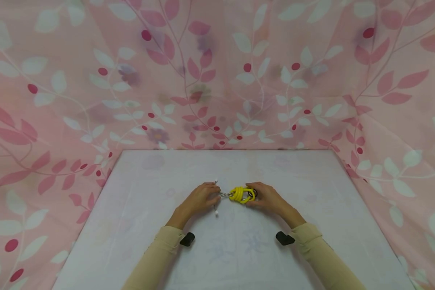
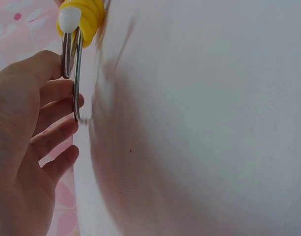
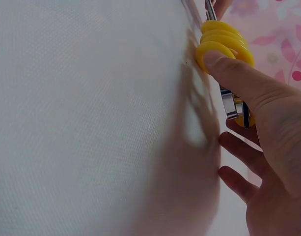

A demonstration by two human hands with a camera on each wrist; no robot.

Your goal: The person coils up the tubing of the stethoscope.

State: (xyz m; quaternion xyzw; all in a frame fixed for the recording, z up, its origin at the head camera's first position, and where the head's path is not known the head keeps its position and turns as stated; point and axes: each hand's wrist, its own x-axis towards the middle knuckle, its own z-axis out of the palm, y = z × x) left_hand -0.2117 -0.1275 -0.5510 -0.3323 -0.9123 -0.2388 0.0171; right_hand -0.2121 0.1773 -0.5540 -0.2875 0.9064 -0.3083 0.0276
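Between the two hands is a bundle of thick yellow cord (image 1: 238, 194), wound in several turns with loops at its right end. Two metal wire hooks (image 2: 77, 73) stick out of its left end, crossing, with white knobs (image 1: 216, 212) at their tips. My left hand (image 1: 204, 197) holds the hooks between thumb and fingers, the lower fingers loosely bent. From the right, my right hand (image 1: 268, 197) grips the looped end, its thumb pressing on the yellow cord (image 3: 224, 37). A chrome fitting (image 3: 229, 104) and a dark ring show under that thumb; the fingertips behind are partly hidden.
A white cloth-covered table (image 1: 217, 257) lies beneath the hands. Pink leaf-patterned fabric (image 1: 217, 80) stands behind it and along both sides. Black wrist pieces (image 1: 187, 239) sit by both sleeve cuffs.
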